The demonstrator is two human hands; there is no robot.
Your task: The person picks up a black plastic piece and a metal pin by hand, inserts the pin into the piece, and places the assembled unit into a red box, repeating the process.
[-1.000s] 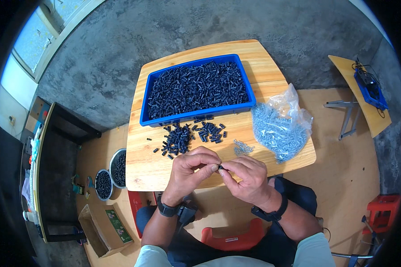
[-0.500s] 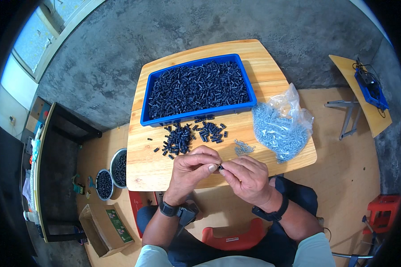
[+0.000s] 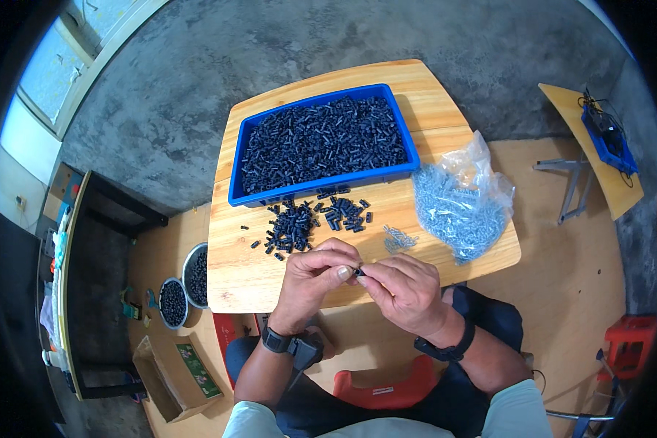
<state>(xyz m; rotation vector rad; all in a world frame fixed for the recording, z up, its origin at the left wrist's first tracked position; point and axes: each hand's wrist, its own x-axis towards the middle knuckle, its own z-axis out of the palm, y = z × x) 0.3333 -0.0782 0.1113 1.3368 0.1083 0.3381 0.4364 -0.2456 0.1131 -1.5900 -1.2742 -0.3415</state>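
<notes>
Fingertip to fingertip, my left hand (image 3: 316,279) and my right hand (image 3: 403,288) meet above the table's near edge. Both are closed in a pinch on one small black plastic piece (image 3: 358,272), mostly covered by the fingers. Just beyond them lies a loose heap of black plastic pieces (image 3: 292,228), with a smaller group (image 3: 345,213) to its right. A few small silver metal parts (image 3: 398,239), perhaps screws, lie past my right hand. Farther right sits a clear plastic bag (image 3: 463,208) full of similar silver parts.
A blue tray (image 3: 321,191) heaped with black pieces fills the back of the wooden table (image 3: 241,281). Two metal bowls (image 3: 174,323) of black parts and a cardboard box (image 3: 158,379) stand on the floor at left. A red stool (image 3: 387,394) is below me.
Both hands hold nearly the same pose around the small black piece. The view has shifted slightly; nothing on the table has visibly moved.
</notes>
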